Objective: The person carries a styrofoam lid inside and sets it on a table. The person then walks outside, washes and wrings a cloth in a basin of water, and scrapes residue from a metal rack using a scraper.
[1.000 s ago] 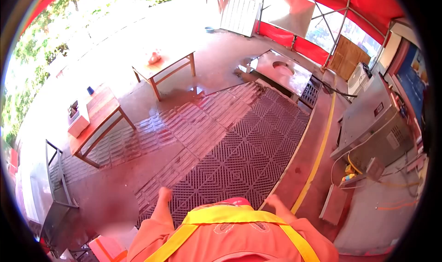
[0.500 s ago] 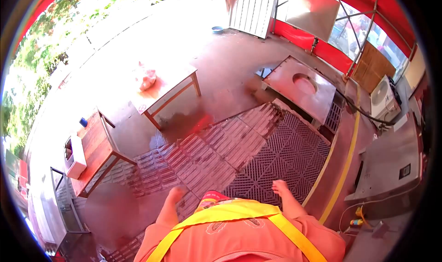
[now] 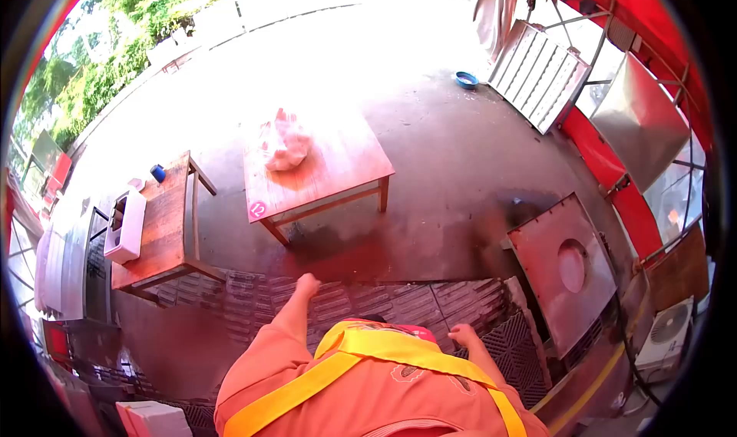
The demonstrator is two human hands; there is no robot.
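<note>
My left hand (image 3: 308, 285) hangs out in front of me over the wet floor, its fingers curled in. It touches nothing and is nearest to a wooden table (image 3: 345, 164) marked with a number 12. On that table lies a crumpled, pinkish plastic bag (image 3: 285, 144). To the other side, my right hand (image 3: 463, 334) is held low above the ribbed floor mat (image 3: 503, 349), with its fingers also bent in. No object shows in either hand, though both look small at this distance.
At the left, a second wooden table (image 3: 165, 234) bears a white box (image 3: 127, 230) and a blue cup (image 3: 158, 173). A metal stand with a round hole (image 3: 530, 264) is at the right. Farther off are a blue basin (image 3: 466, 80) and a white ribbed panel (image 3: 537, 72).
My view has turned to the right and come closer to the numbered table, which appears larger. My left hand has swung forward; the right hand sits lower in view.
</note>
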